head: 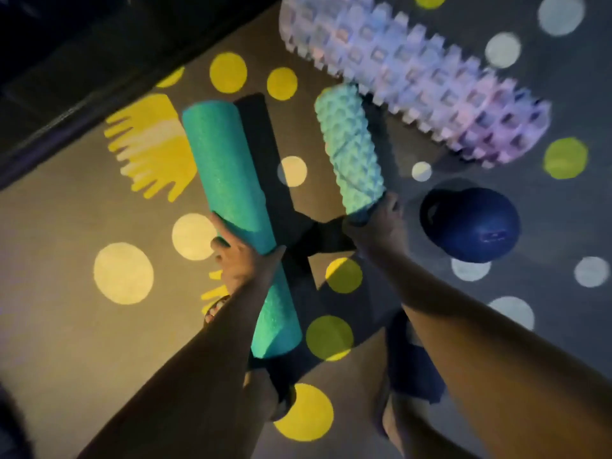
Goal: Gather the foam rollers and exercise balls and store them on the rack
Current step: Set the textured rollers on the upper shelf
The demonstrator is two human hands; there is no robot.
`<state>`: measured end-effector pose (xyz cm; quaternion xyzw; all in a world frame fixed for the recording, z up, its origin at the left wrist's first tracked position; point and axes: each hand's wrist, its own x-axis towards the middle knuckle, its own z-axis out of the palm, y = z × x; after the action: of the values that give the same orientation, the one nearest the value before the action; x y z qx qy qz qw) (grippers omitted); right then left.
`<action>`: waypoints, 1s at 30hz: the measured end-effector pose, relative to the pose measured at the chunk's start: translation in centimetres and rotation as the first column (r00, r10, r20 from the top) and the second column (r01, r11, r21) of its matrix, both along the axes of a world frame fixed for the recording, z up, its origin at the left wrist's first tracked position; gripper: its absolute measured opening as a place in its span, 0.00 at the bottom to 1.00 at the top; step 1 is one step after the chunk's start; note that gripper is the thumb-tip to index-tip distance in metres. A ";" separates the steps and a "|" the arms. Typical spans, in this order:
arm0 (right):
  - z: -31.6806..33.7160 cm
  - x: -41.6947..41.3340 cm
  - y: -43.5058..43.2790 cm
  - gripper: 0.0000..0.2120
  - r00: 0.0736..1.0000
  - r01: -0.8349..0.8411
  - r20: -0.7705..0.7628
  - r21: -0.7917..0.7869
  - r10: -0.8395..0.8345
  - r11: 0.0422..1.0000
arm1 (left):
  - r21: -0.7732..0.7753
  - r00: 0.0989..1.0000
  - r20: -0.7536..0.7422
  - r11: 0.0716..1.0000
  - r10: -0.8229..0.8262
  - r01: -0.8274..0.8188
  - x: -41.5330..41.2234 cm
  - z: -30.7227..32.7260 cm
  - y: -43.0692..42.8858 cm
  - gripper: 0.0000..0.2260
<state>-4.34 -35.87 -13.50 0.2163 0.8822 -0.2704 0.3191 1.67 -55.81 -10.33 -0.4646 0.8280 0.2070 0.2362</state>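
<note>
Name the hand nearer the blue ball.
Right. The right hand, on the bumpy roller, is beside the blue ball; the left hand, on the smooth roller, is farther off.

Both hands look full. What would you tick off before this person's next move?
1. Left hand grips the smooth teal roller: ok.
2. Right hand grips the bumpy mint roller by its end: ok.
3. A hand free for the blue ball on the floor: not ok.
4. Large lilac roller gathered: not ok, it lies on the floor.
5. Path to the rack: cannot tell, no rack in view.
</note>
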 end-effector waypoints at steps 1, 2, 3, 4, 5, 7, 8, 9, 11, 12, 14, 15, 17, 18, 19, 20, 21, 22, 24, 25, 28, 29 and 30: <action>1.0 0.5 0.2 0.37 1.000 -0.009 -0.008 -0.004 0.009 1.000 | 0.000 0.999 -0.037 1.000 -0.024 0.024 0.3 0.5 0.2 0.62; 2.9 0.9 0.6 0.38 1.000 -0.015 0.007 -0.004 0.015 1.000 | 0.028 0.997 -0.059 0.999 -0.042 0.044 0.4 1.9 0.4 0.60; 5.3 1.3 1.1 0.39 0.999 -0.011 0.031 0.002 0.011 1.000 | 0.067 0.995 -0.070 0.995 -0.075 0.080 0.1 4.0 0.6 0.60; 8.0 1.7 1.7 0.39 0.999 -0.005 0.053 0.000 0.005 1.000 | 0.090 0.989 -0.072 0.987 -0.129 0.136 -0.3 6.9 1.0 0.60; 11.2 1.9 2.3 0.38 0.997 -0.005 0.083 -0.006 0.006 1.000 | 0.099 0.978 -0.077 0.974 -0.195 0.202 -0.7 10.3 1.4 0.61; 18.8 1.8 3.7 0.37 0.995 0.001 0.101 -0.016 0.001 1.000 | 0.120 0.948 -0.098 0.942 -0.302 0.312 -2.1 18.1 2.5 0.62; 22.9 1.6 4.5 0.38 0.996 0.021 0.090 -0.024 -0.018 1.000 | 0.138 0.937 -0.111 0.928 -0.333 0.346 -2.8 22.2 3.0 0.62; 27.2 1.2 5.2 0.38 0.996 0.061 0.072 -0.040 -0.058 0.997 | 0.151 0.929 -0.124 0.919 -0.349 0.365 -3.5 26.6 3.5 0.62; 36.7 0.2 6.5 0.37 0.990 0.125 0.069 -0.076 -0.120 0.989 | 0.170 0.926 -0.147 0.914 -0.347 0.370 -4.8 36.1 4.4 0.61; 41.6 -0.3 7.4 0.37 0.989 0.144 0.039 -0.090 -0.141 0.985 | 0.180 0.927 -0.158 0.913 -0.340 0.366 -5.4 41.0 4.7 0.59; 52.1 -2.1 8.8 0.37 0.980 0.177 -0.062 -0.136 -0.187 0.975 | 0.183 0.927 -0.213 0.920 -0.308 0.348 -6.6 50.2 5.4 0.54; 57.3 -3.1 9.4 0.33 0.970 0.207 -0.095 -0.153 -0.223 0.966 | 0.182 0.920 -0.264 0.922 -0.290 0.343 -7.2 54.6 5.6 0.51; 66.3 -4.9 10.8 0.28 0.957 0.214 -0.158 -0.179 -0.243 0.960 | 0.167 0.879 -0.393 0.920 -0.269 0.356 -8.8 62.7 6.1 0.48; 70.0 -5.6 11.6 0.30 0.946 0.201 -0.222 -0.179 -0.238 0.963 | 0.148 0.851 -0.450 0.918 -0.270 0.369 -9.6 66.3 6.3 0.48; 73.5 -6.2 12.3 0.32 0.928 0.191 -0.286 -0.182 -0.238 0.964 | 0.129 0.821 -0.501 0.914 -0.274 0.384 -10.3 70.1 6.6 0.47; 76.8 -7.0 12.6 0.33 0.903 0.178 -0.354 -0.202 -0.242 0.963 | 0.105 0.774 -0.566 0.907 -0.284 0.409 -11.2 73.5 6.7 0.47; 79.6 -7.7 12.8 0.33 0.881 0.166 -0.403 -0.224 -0.246 0.960 | 0.069 0.721 -0.623 0.897 -0.303 0.437 -11.9 76.7 6.9 0.48; 82.4 -8.3 12.8 0.32 0.857 0.160 -0.446 -0.243 -0.256 0.957 | 0.023 0.673 -0.662 0.888 -0.331 0.459 -12.5 79.6 6.9 0.49; 87.0 -9.6 12.6 0.33 0.785 0.156 -0.541 -0.297 -0.300 0.942 | -0.101 0.593 -0.699 0.876 -0.400 0.473 -13.8 84.6 6.8 0.52; 89.2 -10.3 12.3 0.34 0.753 0.147 -0.576 -0.325 -0.319 0.934 | -0.159 0.555 -0.714 0.871 -0.427 0.465 -14.4 86.9 6.6 0.53; 95.3 -12.2 10.9 0.35 0.657 0.113 -0.650 -0.417 -0.382 0.902 | -0.262 0.461 -0.744 0.846 -0.484 0.465 -16.2 93.9 5.9 0.55; 96.9 -13.0 10.5 0.35 0.635 0.094 -0.666 -0.437 -0.392 0.895 | -0.285 0.439 -0.747 0.837 -0.500 0.467 -16.8 96.0 5.6 0.55; 98.5 -13.9 9.9 0.36 0.616 0.070 -0.684 -0.447 -0.391 0.892 | -0.303 0.424 -0.747 0.830 -0.512 0.468 -17.5 97.8 5.1 0.55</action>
<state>-18.27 -25.97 84.98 0.1312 0.8278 -0.5392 -0.0826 -15.87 -50.73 87.49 -0.0635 0.9449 0.2955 -0.1256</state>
